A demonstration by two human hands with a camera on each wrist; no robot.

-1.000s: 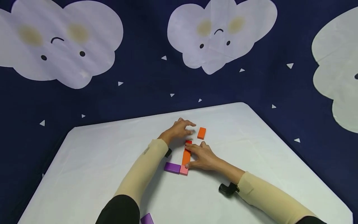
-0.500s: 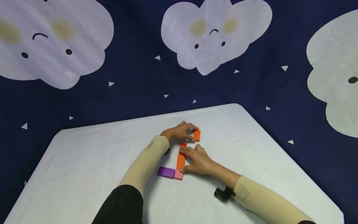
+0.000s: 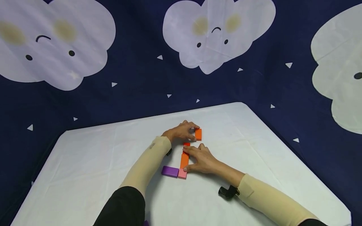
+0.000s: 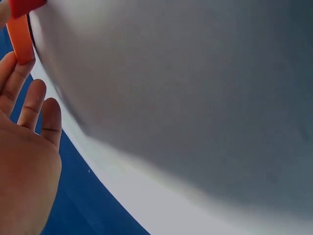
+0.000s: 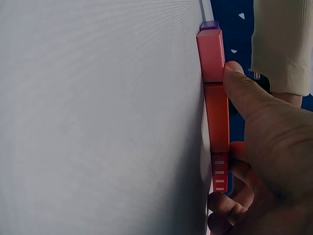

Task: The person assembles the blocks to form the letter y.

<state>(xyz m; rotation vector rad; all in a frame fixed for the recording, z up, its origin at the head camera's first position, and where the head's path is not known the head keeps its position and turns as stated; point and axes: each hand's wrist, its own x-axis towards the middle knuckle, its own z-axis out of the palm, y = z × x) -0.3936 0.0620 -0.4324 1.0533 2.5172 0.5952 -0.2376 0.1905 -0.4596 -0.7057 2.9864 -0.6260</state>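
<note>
At the far part of the table, my left hand (image 3: 181, 131) pinches a loose orange block (image 3: 198, 135) between thumb and fingers. In the left wrist view fingertips touch one end of that orange block (image 4: 20, 39). My right hand (image 3: 205, 159) spans a row of flat blocks. Its thumb touches the small pink block (image 3: 182, 174), and its fingers rest at the red block (image 3: 186, 144). Between these two lies another orange block (image 3: 184, 160). A purple block (image 3: 170, 171) adjoins the pink one on the left. In the right wrist view the fingers partly hide the red block (image 5: 220, 172).
Everything lies on a white-covered table (image 3: 85, 166). A second purple block (image 3: 145, 223) shows by the left sleeve at the bottom edge. A dark blue cloth (image 3: 135, 94) with clouds hangs behind. A black wrist camera (image 3: 228, 192) is strapped below the right hand.
My left hand has moved right and taken hold of the loose orange block. The right hand stays on the row of blocks. The head view has shifted slightly.
</note>
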